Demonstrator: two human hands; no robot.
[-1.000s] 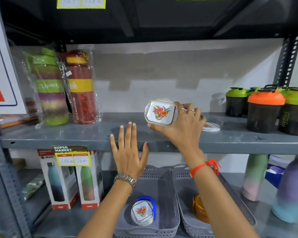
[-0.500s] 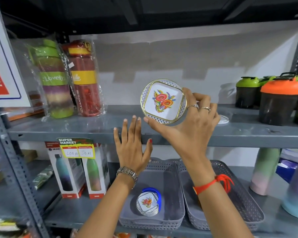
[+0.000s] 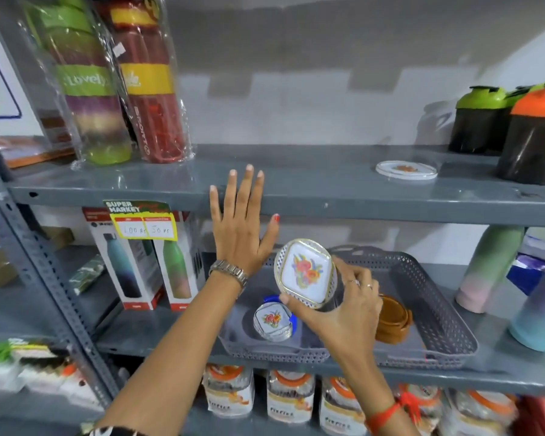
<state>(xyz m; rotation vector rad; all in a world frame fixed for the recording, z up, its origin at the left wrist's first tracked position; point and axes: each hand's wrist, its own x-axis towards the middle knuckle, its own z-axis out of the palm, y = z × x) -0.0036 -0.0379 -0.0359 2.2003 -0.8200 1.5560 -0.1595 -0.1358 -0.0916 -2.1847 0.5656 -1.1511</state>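
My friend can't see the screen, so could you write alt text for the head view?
A person's right hand holds a small flower-printed plate tilted above a grey basket that holds a stack of matching plates, on a shop shelf. The left hand is spread open before the upper shelf's edge.

Two floral coaster sets (image 3: 306, 273), two baskets (image 3: 439, 316)

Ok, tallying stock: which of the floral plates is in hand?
The plate gripped by the right hand, tilted up on edge; the rest lie in a stack in the left basket.
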